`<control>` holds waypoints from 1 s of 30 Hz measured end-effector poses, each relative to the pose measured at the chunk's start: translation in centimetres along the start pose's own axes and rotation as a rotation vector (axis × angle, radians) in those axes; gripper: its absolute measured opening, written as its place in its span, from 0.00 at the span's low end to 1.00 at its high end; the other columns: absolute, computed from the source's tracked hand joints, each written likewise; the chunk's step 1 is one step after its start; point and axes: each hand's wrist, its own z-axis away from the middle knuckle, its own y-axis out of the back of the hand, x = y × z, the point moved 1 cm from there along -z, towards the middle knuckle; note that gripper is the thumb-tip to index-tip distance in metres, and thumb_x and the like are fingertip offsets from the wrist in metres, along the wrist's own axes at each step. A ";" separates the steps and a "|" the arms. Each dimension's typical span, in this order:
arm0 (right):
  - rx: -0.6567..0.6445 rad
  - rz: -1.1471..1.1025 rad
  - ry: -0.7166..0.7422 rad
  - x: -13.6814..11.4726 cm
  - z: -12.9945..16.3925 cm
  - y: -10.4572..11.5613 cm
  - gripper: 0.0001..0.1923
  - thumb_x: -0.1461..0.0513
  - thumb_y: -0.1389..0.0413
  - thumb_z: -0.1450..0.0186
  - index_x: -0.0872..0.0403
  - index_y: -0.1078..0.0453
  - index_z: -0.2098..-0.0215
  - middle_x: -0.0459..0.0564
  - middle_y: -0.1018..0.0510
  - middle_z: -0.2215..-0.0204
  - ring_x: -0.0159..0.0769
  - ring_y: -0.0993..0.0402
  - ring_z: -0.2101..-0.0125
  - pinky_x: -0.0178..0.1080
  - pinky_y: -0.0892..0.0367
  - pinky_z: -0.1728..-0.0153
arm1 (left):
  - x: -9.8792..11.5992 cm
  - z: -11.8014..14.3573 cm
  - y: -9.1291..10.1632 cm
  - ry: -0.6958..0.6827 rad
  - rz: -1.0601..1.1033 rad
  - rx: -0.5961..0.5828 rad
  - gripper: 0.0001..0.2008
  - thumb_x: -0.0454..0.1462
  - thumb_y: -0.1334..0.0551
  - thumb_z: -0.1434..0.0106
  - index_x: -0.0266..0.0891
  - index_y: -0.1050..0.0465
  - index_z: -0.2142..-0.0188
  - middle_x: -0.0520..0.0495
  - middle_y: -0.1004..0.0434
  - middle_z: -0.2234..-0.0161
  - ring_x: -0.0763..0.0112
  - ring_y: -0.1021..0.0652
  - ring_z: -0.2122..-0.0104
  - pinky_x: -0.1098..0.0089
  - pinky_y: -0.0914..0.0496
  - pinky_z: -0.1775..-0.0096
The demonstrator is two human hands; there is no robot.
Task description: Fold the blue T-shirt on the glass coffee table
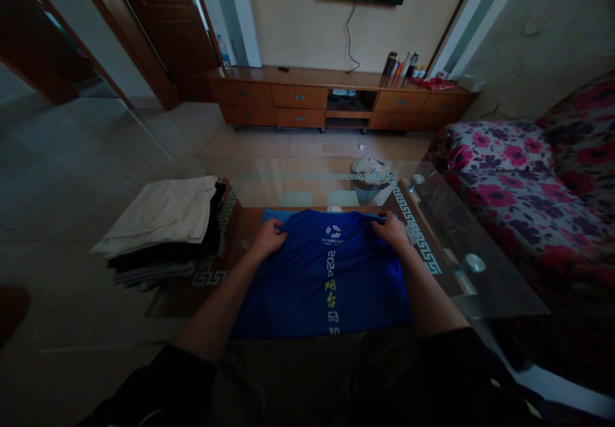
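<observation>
A blue T-shirt [288, 286] with a white logo and a vertical line of white and yellow lettering lies spread on the glass table in front of me. My left hand [269, 238] pinches its far left edge, the thumb and fingers closed on the cloth. At the far right edge, my right hand [391, 229] also grips the fabric. A lighter blue strip of cloth shows along the far side, between the hands and behind the darker blue. The near edge of the T-shirt hangs close to my lap.
Left on the glass table [500, 286] stands a stack of folded clothes [158, 215], white on top, black and grey below. A filled waste bin [369, 180] is beyond the far edge. To the right is a flowered sofa [509, 190]; a wooden TV cabinet [298, 98] lines the wall.
</observation>
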 end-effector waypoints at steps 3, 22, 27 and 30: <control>-0.038 0.009 -0.030 0.4 0.2 0.6 0.27 0.58 0.39 0.38 0.58 0.31 0.43 0.59 0.18 0.57 0.46 0.21 0.55 0.39 0.31 0.56 | -0.3 0.3 0.6 0.004 -0.004 0.009 0.16 0.35 0.34 0.39 0.36 0.25 0.51 0.43 0.17 0.62 0.65 0.19 0.63 0.70 0.30 0.62; -0.082 0.234 -0.307 5.1 4.9 3.4 0.52 0.38 0.40 0.42 0.69 0.40 0.35 0.80 0.34 0.41 0.66 0.36 0.38 0.56 0.36 0.43 | -5.9 4.4 3.7 -0.039 -0.476 0.088 0.27 0.53 0.42 0.35 0.30 0.28 0.51 0.30 0.22 0.54 0.49 0.23 0.50 0.62 0.31 0.52; -0.244 0.196 -0.265 8.2 6.5 4.3 0.48 0.35 0.40 0.44 0.67 0.30 0.45 0.77 0.24 0.51 0.59 0.23 0.49 0.48 0.27 0.55 | -6.8 6.6 4.4 0.018 -0.377 -0.051 0.25 0.57 0.45 0.35 0.37 0.26 0.67 0.35 0.20 0.66 0.53 0.19 0.64 0.66 0.34 0.65; -0.360 0.115 -0.235 9.0 7.3 5.1 0.34 0.36 0.40 0.43 0.59 0.23 0.63 0.64 0.18 0.66 0.51 0.19 0.64 0.42 0.28 0.65 | -7.3 7.8 4.4 0.043 -0.264 -0.198 0.25 0.56 0.44 0.36 0.40 0.31 0.78 0.43 0.25 0.77 0.61 0.23 0.72 0.68 0.39 0.71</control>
